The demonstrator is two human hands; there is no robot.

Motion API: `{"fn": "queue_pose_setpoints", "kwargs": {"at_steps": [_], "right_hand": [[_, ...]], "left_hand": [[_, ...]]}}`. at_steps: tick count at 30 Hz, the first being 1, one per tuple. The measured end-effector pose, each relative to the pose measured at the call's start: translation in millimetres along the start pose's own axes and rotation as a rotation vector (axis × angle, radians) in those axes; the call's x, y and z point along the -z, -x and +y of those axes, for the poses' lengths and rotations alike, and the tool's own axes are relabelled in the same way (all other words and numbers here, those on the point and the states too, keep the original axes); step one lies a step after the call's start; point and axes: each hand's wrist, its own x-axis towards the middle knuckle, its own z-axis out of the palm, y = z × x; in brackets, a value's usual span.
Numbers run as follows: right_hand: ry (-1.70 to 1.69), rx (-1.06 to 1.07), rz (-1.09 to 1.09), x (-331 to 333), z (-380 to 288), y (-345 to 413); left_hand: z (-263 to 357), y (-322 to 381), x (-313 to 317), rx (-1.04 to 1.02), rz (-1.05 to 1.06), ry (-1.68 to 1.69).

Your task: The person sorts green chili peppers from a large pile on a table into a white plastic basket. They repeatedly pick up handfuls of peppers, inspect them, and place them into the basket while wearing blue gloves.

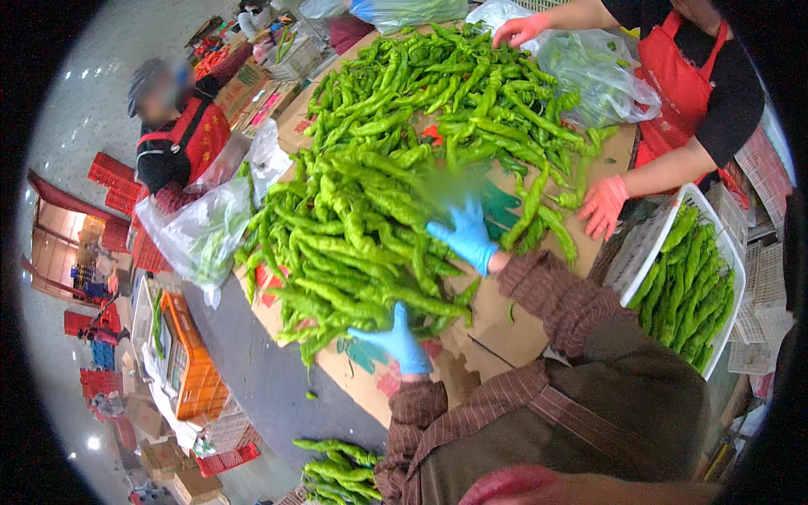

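Observation:
A large pile of long green peppers (pixel 360 221) lies on flattened cardboard (pixel 372 385) with red and green print. My left hand (pixel 401 344), in a blue glove, rests against the near edge of the pile with thumb and fingers spread. Farther up and to the right, my right hand (pixel 468 238), also blue-gloved, reaches over the pile's right side, its fingers apart. Some of its fingertips are blurred against the peppers. Neither hand shows a pepper enclosed in its grip. Both hands touch or nearly touch the pile.
A co-worker's pink-gloved hand (pixel 604 205) hovers by the table's right edge. Another person (pixel 183 132) stands at left with a clear plastic bag (pixel 218 230). A white crate (pixel 732 303) holds peppers at right. An orange crate (pixel 201 379) bears a scale; more peppers (pixel 341 473) lie below.

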Motion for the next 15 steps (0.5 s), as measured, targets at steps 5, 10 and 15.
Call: {"fn": "queue_pose_setpoints", "kwargs": {"at_steps": [5, 10, 15], "right_hand": [[0.1, 0.059, -0.084, -0.6, -68.7, 3.5], [0.127, 0.102, -0.417, 13.6, -125.3, -10.2], [-0.011, 0.398, -0.655, 59.2, -88.0, -55.3]], "left_hand": [[4.3, -36.4, -6.9, -0.022, -0.027, 0.041], [23.9, -117.5, 27.2, -0.076, -0.062, -0.141], [35.8, -127.7, 85.7, 0.204, -0.2, -0.281]]}}
